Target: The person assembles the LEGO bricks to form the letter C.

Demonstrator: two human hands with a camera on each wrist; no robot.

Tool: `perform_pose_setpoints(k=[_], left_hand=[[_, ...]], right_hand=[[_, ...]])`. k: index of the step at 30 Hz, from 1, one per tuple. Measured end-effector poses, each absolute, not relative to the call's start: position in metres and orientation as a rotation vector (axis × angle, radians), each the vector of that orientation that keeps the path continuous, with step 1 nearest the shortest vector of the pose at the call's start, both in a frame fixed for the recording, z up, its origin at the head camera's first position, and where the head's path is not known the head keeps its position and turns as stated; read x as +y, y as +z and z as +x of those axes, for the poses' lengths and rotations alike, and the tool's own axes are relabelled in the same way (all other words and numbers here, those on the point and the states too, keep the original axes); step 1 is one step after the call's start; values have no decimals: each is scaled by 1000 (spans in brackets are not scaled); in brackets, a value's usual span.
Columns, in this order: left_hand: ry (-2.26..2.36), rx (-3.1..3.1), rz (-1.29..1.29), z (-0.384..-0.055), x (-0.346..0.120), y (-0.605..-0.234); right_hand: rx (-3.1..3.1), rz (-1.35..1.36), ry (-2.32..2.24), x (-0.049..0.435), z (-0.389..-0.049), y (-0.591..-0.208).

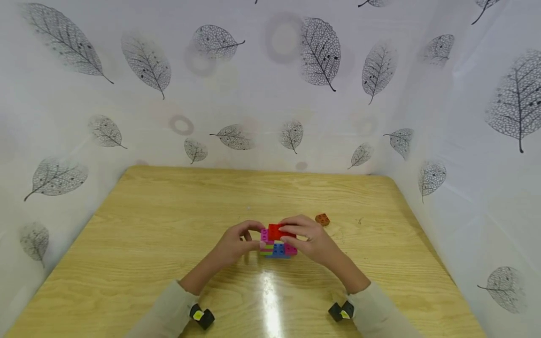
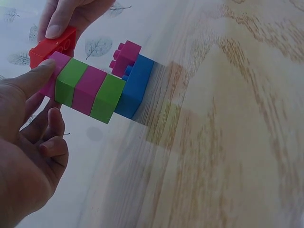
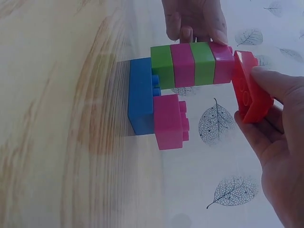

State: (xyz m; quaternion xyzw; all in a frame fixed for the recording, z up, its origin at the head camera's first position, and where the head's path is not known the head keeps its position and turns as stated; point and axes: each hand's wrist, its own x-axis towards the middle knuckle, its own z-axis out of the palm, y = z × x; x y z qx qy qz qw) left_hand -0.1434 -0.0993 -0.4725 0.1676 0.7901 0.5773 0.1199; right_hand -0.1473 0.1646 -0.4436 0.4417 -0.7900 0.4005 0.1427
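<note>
A blue brick (image 3: pixel 141 97) stands on the table as a base. On one end of it rises a column (image 2: pixel 89 90) of stacked green and pink bricks, and on the other end sits a single pink brick (image 3: pixel 168 122). My left hand (image 1: pixel 236 241) pinches the top pink brick (image 3: pixel 221 64) of the column between thumb and fingers. My right hand (image 1: pixel 313 237) holds a red brick (image 3: pixel 254 90) by its sides. The red brick is tilted, one end right at the column's top and the other reaching out above the single pink brick, its hollow underside partly showing.
Behind my right hand, an orange brick (image 1: pixel 322 219) lies on the wooden table (image 1: pixel 169 211). A white cloth (image 1: pixel 253 103) printed with leaves hangs behind the table and along its sides. A black wrist device (image 1: pixel 202 316) is strapped to each sleeve.
</note>
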Motion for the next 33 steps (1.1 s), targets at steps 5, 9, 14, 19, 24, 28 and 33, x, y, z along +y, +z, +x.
perform_pose_setpoints(k=[5, 9, 14, 19, 24, 28, 33], left_hand=[[1679, 2312, 490, -144, -100, -472], [1671, 2324, 497, -144, -100, -470], [1674, 2323, 490, -143, -99, -470], [1679, 2316, 482, -144, -99, -470], [1680, 2322, 476, -144, -100, -470], [1676, 2327, 458, -144, -100, -469], [1675, 2327, 471, -142, -99, -468]], right_hand=[[-2252, 1342, 1062, 165, -150, -440], [-2215, 1409, 984, 166, -153, -438], [-2224, 1425, 912, 166, -153, -434], [-2250, 1423, 856, 165, -152, -430], [-2254, 1436, 829, 164, -153, -428], [-2243, 1462, 809, 163, -154, -427], [-2243, 1462, 788, 163, -154, -427]])
